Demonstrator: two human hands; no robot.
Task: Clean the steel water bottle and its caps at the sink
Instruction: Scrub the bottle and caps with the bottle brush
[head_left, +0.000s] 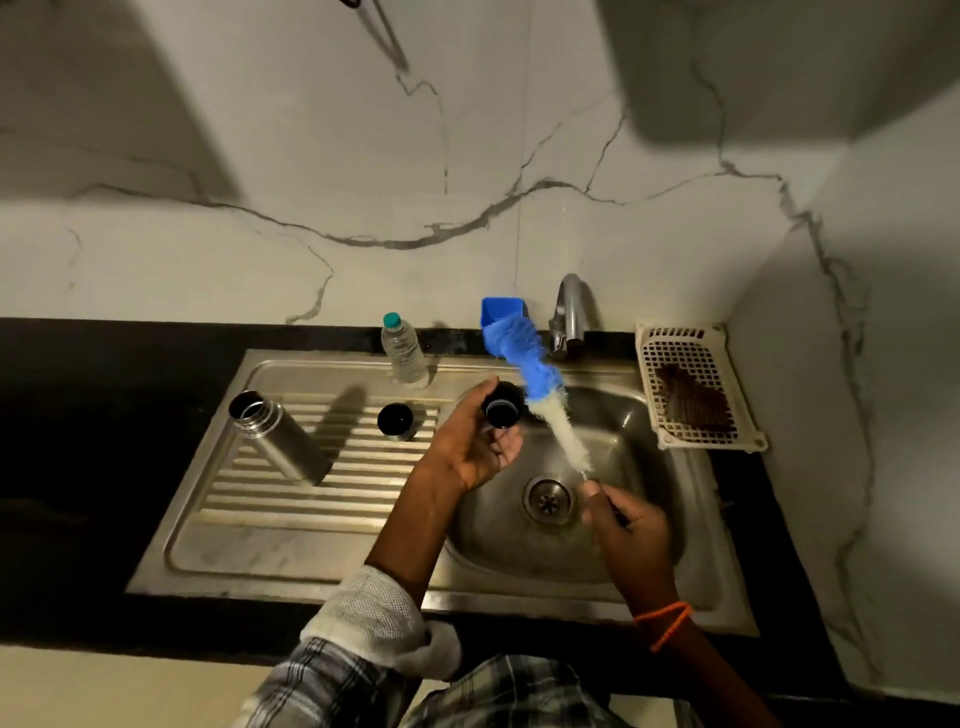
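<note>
With the left hand (470, 447) gripping the small black round cap (503, 410) and the right hand (626, 525) pinching the blue-and-white bristled bottle brush (540, 387) by its handle at frame centre, a wet cap may slip into the steel sink basin (639, 415).

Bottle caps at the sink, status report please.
Left hand grips one black cap; right hand holds bottle brush. Second cap and steel bottle wait on drainboard. Nothing blocking.

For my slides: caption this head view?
Left hand holds cap, right hand holds brush over sink.

Home kitchen — steel sink (322, 530), tap (570, 312), marble-look wall (260, 156)
</note>
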